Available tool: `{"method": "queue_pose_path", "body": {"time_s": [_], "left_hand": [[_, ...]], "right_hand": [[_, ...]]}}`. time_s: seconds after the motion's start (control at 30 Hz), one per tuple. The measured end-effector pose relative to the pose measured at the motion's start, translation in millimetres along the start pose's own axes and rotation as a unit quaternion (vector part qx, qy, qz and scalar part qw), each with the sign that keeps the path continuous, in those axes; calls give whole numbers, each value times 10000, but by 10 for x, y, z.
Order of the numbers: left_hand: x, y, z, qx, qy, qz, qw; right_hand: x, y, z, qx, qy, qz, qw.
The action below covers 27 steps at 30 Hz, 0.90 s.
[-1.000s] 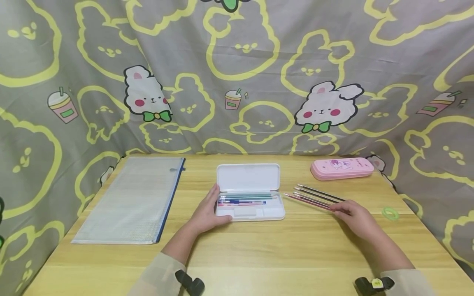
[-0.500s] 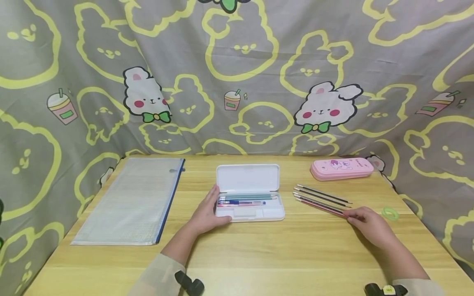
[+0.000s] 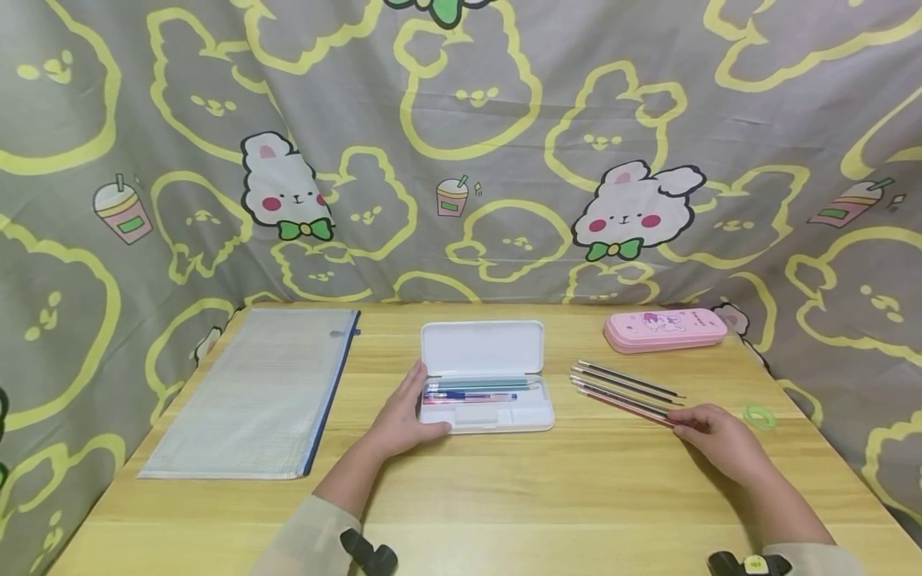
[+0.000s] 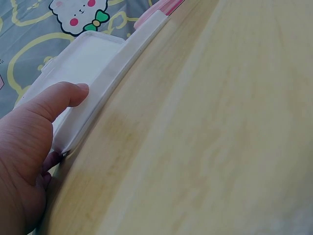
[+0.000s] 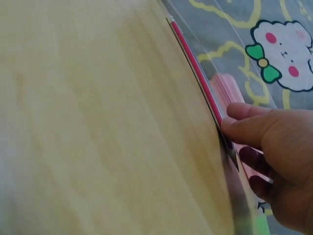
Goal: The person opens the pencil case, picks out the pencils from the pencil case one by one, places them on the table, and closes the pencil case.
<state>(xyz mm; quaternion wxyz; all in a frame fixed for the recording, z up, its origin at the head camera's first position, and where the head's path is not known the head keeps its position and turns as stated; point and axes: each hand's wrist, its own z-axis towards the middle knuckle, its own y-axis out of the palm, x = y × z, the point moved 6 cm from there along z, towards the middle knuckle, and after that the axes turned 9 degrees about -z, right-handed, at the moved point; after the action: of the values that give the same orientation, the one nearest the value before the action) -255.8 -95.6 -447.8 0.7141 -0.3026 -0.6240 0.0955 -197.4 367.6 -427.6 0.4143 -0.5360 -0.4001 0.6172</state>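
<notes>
On my left wrist feed I see the left hand (image 4: 29,142) gripping one end of the white case (image 4: 117,71), thumb (image 4: 63,98) over its edge; pink object (image 4: 150,13) beyond; patterned cloth (image 4: 29,34) behind; wooden tabletop (image 4: 205,127) at right.

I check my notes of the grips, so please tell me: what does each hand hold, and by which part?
The left hand grips the open white case at its left end; the right hand pinches the red pencil near its right end.
</notes>
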Motion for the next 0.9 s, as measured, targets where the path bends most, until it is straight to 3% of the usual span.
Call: {"method": "queue_pose_path", "body": {"time_s": [0.3,0.77,0.9], "left_hand": [[-5,-1,-2,28,34,-12,10000],[27,-13,-19,30,42,-54,10000],[33,-15,-21,22,11,-58,10000]], "right_hand": [[-399,32,214,175,-190,367,9990],[-1343,211,624,123,-1190,1025,9875],[-1565,315,728,-14,-1275,1084,9859]]}}
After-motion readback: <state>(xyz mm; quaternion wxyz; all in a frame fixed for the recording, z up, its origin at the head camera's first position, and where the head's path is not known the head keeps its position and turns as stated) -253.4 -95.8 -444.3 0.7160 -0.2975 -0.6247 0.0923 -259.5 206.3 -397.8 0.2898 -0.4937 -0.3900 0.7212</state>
